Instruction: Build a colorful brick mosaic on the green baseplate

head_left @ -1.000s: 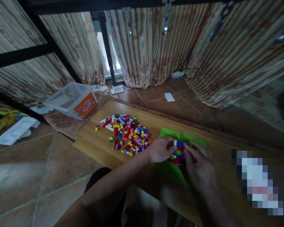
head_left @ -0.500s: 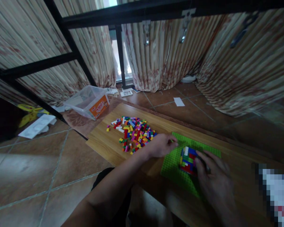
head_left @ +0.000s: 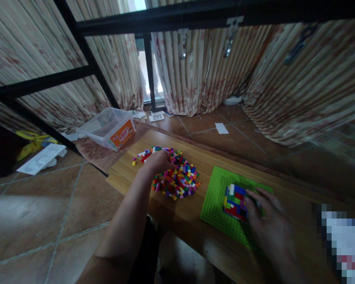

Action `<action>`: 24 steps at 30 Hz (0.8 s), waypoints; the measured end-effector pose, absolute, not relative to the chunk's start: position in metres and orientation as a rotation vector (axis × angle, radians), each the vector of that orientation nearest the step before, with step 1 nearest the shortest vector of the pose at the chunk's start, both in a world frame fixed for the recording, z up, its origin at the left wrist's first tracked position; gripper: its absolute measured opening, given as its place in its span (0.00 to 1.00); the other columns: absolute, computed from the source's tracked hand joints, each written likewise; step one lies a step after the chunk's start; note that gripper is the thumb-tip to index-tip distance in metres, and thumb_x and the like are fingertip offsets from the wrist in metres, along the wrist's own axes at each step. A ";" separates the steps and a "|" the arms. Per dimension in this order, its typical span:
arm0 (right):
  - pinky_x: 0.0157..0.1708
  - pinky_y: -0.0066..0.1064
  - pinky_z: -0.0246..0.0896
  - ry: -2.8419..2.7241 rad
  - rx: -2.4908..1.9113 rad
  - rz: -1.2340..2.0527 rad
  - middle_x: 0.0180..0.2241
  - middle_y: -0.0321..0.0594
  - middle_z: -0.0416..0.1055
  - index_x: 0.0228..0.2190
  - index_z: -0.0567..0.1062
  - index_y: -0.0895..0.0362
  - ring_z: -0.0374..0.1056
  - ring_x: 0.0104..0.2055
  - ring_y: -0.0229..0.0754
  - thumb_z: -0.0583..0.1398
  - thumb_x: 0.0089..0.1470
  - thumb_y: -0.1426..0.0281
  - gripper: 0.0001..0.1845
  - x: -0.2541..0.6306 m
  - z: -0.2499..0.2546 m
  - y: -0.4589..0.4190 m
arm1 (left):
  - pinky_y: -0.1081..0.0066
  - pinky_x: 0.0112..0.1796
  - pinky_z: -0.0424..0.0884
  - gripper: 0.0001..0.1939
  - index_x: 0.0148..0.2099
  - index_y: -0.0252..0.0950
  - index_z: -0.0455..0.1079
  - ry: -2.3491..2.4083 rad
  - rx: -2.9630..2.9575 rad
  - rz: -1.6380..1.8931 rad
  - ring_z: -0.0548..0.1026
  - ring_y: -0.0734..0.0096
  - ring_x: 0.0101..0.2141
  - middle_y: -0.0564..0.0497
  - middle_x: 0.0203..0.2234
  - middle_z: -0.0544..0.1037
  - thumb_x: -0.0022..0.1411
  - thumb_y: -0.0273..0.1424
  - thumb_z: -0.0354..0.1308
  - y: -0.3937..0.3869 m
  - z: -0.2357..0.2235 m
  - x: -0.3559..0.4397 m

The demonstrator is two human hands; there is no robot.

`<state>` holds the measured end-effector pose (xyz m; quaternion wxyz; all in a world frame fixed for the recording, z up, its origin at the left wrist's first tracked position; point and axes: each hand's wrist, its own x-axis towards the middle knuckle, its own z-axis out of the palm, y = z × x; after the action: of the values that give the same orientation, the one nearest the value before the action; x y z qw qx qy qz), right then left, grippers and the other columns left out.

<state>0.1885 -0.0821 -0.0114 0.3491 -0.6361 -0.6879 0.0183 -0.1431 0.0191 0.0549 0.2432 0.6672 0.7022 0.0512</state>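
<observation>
A heap of small coloured bricks [head_left: 179, 177] lies on a low wooden table [head_left: 201, 154]. My left hand [head_left: 158, 161] rests on the heap's far left part, fingers curled down into the bricks; I cannot make out whether it holds one. To the right lies a green studded baseplate [head_left: 217, 197] with a small multicoloured brick block [head_left: 234, 201] built on it. My right hand [head_left: 270, 223] lies on the baseplate, fingertips spread and touching the block's right side.
A clear plastic box [head_left: 108, 128] with an orange label stands off the table's far left corner. Tiled floor surrounds the table; striped curtains and a black metal frame stand behind. Papers lie on the floor. A blurred patch sits at lower right.
My left hand left the baseplate and moved left onto the brick heap. My right hand stayed by the built block. The view shifted slightly.
</observation>
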 end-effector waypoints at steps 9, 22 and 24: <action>0.52 0.47 0.65 -1.742 -1.707 -0.012 0.49 0.47 0.72 0.39 0.79 0.56 0.69 0.51 0.51 0.53 0.60 0.58 0.19 0.198 -0.002 -0.081 | 0.74 0.23 0.55 0.07 0.21 0.36 0.71 1.910 1.849 0.048 0.65 0.73 0.21 0.55 0.14 0.68 0.47 0.32 0.62 0.021 0.050 -0.143; 0.43 0.40 0.70 -1.434 -1.661 0.219 0.39 0.42 0.79 0.39 0.79 0.54 0.75 0.41 0.47 0.57 0.59 0.58 0.16 0.191 0.021 -0.085 | 0.76 0.26 0.64 0.15 0.37 0.32 0.70 0.923 1.354 0.610 0.68 0.78 0.23 0.54 0.23 0.73 0.57 0.40 0.62 -0.011 0.050 -0.075; 0.42 0.39 0.71 -1.456 -1.613 0.301 0.39 0.42 0.79 0.39 0.80 0.53 0.75 0.40 0.46 0.58 0.58 0.57 0.16 0.185 0.020 -0.089 | 0.76 0.26 0.66 0.19 0.47 0.33 0.68 0.836 1.269 0.643 0.71 0.77 0.24 0.54 0.25 0.74 0.56 0.38 0.63 -0.021 0.039 -0.050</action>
<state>0.1846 -0.0885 0.0204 0.4565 -0.6543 -0.5904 0.1222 -0.0502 -0.0206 0.0394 0.6785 0.5649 0.3723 0.2862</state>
